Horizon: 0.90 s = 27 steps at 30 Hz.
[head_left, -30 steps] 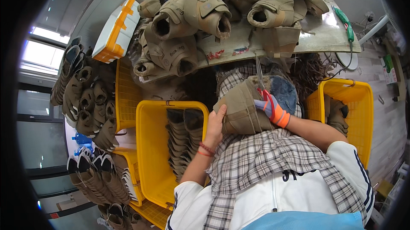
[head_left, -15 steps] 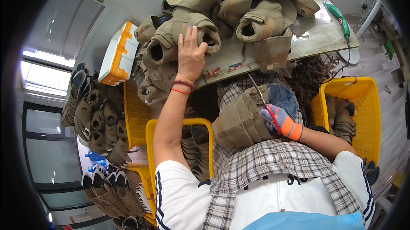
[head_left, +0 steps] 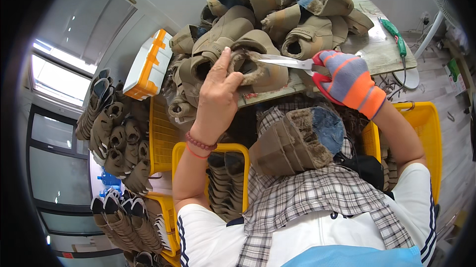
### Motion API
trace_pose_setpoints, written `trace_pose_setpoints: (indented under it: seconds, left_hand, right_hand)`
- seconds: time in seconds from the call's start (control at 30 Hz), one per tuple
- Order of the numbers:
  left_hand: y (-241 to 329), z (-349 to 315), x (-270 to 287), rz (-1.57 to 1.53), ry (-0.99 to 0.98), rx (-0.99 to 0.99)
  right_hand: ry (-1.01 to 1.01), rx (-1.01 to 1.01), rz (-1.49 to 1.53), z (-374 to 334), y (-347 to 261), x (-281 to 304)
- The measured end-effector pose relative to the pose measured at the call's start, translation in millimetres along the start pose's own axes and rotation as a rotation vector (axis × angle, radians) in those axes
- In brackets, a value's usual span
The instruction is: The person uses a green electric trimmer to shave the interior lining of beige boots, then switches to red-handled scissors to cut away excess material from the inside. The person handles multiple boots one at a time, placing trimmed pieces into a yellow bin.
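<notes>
My bare left hand, with red bracelets at the wrist, pinches the fur-trimmed rim of a tan shoe upper at the table's near edge. In my right hand, which wears a grey and orange glove, is a pair of scissors with red handles. Their blades point left, with the tips at the brown fur of the opening my left hand holds. On my lap, over a checked apron, lies a bundle of tan fur-lined uppers with a blue inner side showing.
More uppers are heaped on the table, where a green corded tool lies at right. Yellow crates stand right and left, some holding stacked uppers. A white foam box with orange tape and hanging uppers are at left.
My right hand has lifted the scissors from the lap bundle up and forward to the table. The upper at my left hand has turned and come nearer, its furry opening now at the blades.
</notes>
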<state>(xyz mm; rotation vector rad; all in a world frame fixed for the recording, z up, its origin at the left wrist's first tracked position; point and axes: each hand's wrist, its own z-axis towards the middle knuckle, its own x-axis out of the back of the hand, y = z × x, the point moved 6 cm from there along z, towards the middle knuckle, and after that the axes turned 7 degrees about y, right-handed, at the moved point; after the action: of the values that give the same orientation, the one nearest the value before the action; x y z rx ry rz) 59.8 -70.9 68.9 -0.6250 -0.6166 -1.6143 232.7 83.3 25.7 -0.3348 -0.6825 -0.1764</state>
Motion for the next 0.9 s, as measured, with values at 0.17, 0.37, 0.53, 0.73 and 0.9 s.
trace_pose_setpoints:
  seconds: [0.17, 0.37, 0.53, 0.73, 0.9]
  left_hand:
    - [21, -12, -3, 0.054, -0.067, -0.091]
    - [34, -19, -6, 0.052, -0.107, -0.127]
    - [34, -22, -5, 0.082, -0.107, -0.122]
    - [41, -20, -9, 0.058, -0.125, -0.146]
    - [46, -20, -11, 0.095, -0.152, -0.172]
  right_hand:
    - [-0.177, -0.054, -0.048, 5, -4, -12]
    - [-0.235, -0.142, -0.057, -5, -7, -20]
    - [-0.323, -0.246, -0.076, -17, -7, -15]
    - [-0.382, -0.296, -0.043, -19, -5, -25]
    - [-0.279, -0.229, -0.051, -21, -8, -27]
